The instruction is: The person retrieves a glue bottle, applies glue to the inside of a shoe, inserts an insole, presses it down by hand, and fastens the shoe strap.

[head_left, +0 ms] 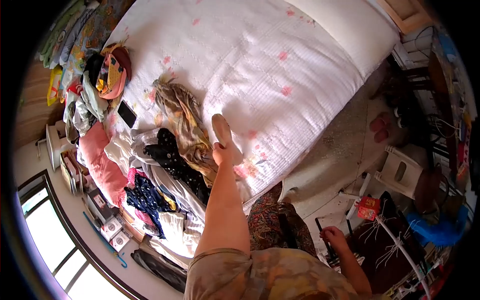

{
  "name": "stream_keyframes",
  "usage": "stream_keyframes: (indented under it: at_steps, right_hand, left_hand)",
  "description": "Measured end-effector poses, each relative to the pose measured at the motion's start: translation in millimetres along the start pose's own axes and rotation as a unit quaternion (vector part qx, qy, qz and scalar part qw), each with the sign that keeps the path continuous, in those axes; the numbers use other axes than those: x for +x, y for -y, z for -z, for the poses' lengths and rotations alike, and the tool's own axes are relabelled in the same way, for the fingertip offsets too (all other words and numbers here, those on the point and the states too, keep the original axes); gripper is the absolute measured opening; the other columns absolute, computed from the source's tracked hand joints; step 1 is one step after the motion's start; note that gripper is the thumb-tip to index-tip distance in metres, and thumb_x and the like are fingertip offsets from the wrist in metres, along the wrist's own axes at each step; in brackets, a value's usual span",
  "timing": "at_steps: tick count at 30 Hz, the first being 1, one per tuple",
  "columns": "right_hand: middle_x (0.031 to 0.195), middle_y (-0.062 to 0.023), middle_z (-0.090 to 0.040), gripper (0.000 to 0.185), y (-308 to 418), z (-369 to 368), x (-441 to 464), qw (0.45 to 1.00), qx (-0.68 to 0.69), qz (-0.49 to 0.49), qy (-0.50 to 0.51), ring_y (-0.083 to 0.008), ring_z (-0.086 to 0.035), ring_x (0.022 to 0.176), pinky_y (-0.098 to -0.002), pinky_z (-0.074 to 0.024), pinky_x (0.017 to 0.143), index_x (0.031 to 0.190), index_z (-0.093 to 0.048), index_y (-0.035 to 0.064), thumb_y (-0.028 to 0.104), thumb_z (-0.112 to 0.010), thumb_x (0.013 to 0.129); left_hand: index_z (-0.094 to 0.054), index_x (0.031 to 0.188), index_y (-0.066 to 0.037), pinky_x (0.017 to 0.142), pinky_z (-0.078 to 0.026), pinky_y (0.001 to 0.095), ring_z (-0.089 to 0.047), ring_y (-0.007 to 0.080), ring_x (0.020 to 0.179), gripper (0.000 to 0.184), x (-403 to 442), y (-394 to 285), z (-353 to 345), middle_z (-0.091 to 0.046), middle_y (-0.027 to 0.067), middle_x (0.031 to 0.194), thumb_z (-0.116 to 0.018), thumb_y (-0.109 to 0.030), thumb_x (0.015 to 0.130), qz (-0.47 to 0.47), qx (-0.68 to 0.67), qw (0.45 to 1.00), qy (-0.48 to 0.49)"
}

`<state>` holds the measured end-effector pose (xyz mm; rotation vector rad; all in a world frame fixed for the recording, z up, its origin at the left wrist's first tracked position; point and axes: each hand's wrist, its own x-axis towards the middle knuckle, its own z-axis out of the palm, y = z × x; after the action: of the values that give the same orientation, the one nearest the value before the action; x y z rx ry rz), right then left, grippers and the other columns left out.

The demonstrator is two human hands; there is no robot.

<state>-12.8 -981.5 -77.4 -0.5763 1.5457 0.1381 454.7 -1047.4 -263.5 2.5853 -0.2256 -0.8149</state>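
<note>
In my left hand [220, 153] is a beige, sock-like or slipper-like item [221, 131], gripped at its near end above the white floral bedspread [240, 70]. Just left of that hand lies a brown patterned cloth [182, 120], with a black dotted garment [172, 155] beside it. My right hand [333, 236] hangs low by my right side, its fingers curled around or against a dark bar [320, 230]; whether it grips the bar is unclear.
A phone [127, 114], a pink pillow [102, 162] and piled clothes [147, 197] lie along the bed's left side. On the right are a white stool [398, 171], pink slippers [381, 127] and a red box [368, 207]. Windows [47, 225] stand at lower left.
</note>
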Motion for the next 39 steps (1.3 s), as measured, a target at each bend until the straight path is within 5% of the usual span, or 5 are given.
stream_keyframes:
  at_steps: [8, 17, 24, 30, 39]
  right_hand:
    - [0.093, -0.0095, -0.058, 0.028, 91.3, -38.8, -32.4, 0.984, 0.071, 0.163, 0.007, -0.0160, -0.055, 0.084, -0.0269, -0.0436, 0.072, 0.105, -0.048, 0.0019, 0.022, -0.046, 0.086]
    - [0.089, 0.0006, -0.054, 0.029, 201.9, -41.4, -82.4, 0.849, 0.345, 0.400, -0.022, -0.0075, -0.049, 0.080, -0.0217, -0.0401, 0.070, 0.108, -0.049, 0.0035, 0.024, -0.045, 0.087]
    - [0.067, 0.0034, -0.053, 0.019, 194.8, -4.6, -114.8, 0.827, 0.279, 0.457, -0.169, -0.0059, -0.047, 0.061, -0.0215, -0.0389, 0.059, 0.077, -0.056, 0.0044, 0.019, -0.047, 0.086]
    - [0.079, 0.0017, -0.056, 0.019, 183.3, 29.9, -133.9, 0.786, 0.371, 0.482, -0.108, -0.0073, -0.050, 0.070, -0.0211, -0.0398, 0.065, 0.089, -0.056, 0.0041, 0.020, -0.046, 0.087]
    - [0.099, -0.0012, -0.055, 0.033, 158.3, 84.3, -148.2, 0.752, 0.524, 0.382, -0.120, -0.0094, -0.050, 0.088, -0.0234, -0.0390, 0.076, 0.110, -0.049, 0.0045, 0.029, -0.044, 0.088]
  left_hand:
    - [-0.041, 0.112, -0.003, 0.071, -0.045, 0.0285, -0.054, 0.0160, 0.083, 0.035, -124.9, -116.4, 45.2, -0.054, 0.0060, 0.097, -0.054, -0.009, 0.081, 0.006, -0.398, 0.813, 0.424]
    - [-0.042, 0.111, 0.001, 0.080, -0.041, 0.0271, -0.051, 0.0139, 0.094, 0.031, -282.7, -195.3, 83.0, -0.053, 0.0065, 0.103, -0.051, -0.008, 0.083, -0.153, -0.239, 0.678, 0.678]
    - [-0.048, 0.102, 0.002, 0.075, -0.039, 0.0231, -0.049, 0.0102, 0.085, 0.025, -339.3, -246.1, 69.5, -0.055, 0.0044, 0.092, -0.053, -0.014, 0.083, -0.330, -0.199, 0.765, 0.517]
    - [-0.050, 0.093, -0.002, 0.069, -0.040, 0.0208, -0.049, 0.0100, 0.075, 0.017, -374.9, -278.0, 51.0, -0.054, 0.0016, 0.083, -0.051, -0.017, 0.083, -0.190, -0.393, 0.737, 0.516]
    - [-0.049, 0.100, 0.001, 0.040, -0.032, 0.0260, -0.036, 0.0156, 0.048, 0.036, -364.6, -298.5, -10.0, -0.038, 0.0048, 0.061, -0.042, -0.029, 0.084, 0.066, -0.423, 0.242, 0.871]
